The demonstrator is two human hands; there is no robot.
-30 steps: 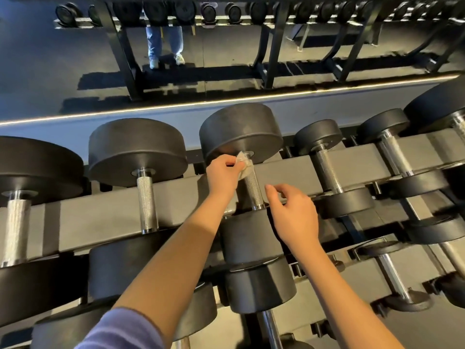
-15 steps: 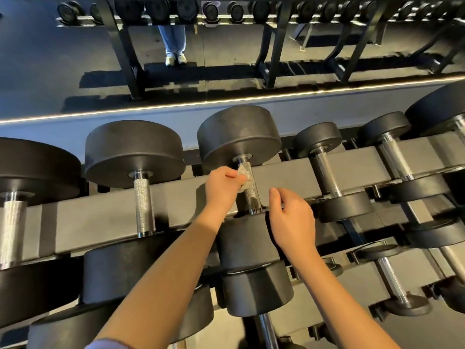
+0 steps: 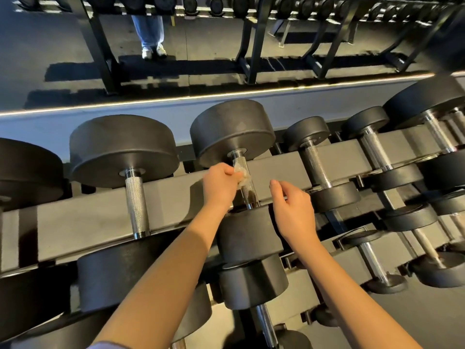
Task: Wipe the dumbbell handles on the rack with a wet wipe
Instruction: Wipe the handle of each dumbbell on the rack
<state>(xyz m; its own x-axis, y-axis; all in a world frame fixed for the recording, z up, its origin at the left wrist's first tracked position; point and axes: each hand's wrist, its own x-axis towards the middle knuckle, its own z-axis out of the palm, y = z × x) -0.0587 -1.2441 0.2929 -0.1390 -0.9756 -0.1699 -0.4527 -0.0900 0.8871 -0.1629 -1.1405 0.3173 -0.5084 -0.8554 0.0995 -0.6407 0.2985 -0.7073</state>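
Centre of frame: left hand [image 3: 218, 185] pinches wet wipe [image 3: 240, 176] against knurled dumbbell handle [image 3: 245, 180] on rack [image 3: 75, 217], mid-wipe. Right hand [image 3: 293, 210] hovers just beside, relaxed, holding nothing. Next: probably slide wipe along shaft.

Mostly swallowed by left hand [image 3: 219, 187]: wet wipe [image 3: 242, 178], only crumpled edge seen. Stretch of handle [image 3: 251, 195] beneath masked. At left, leftmost dumbbell [image 3: 25, 170] cropped by frame edge. Up top, bystander [image 3: 149, 28] cut above knees. Markings on far-rack dumbbells [image 3: 302, 6] too small to be read.
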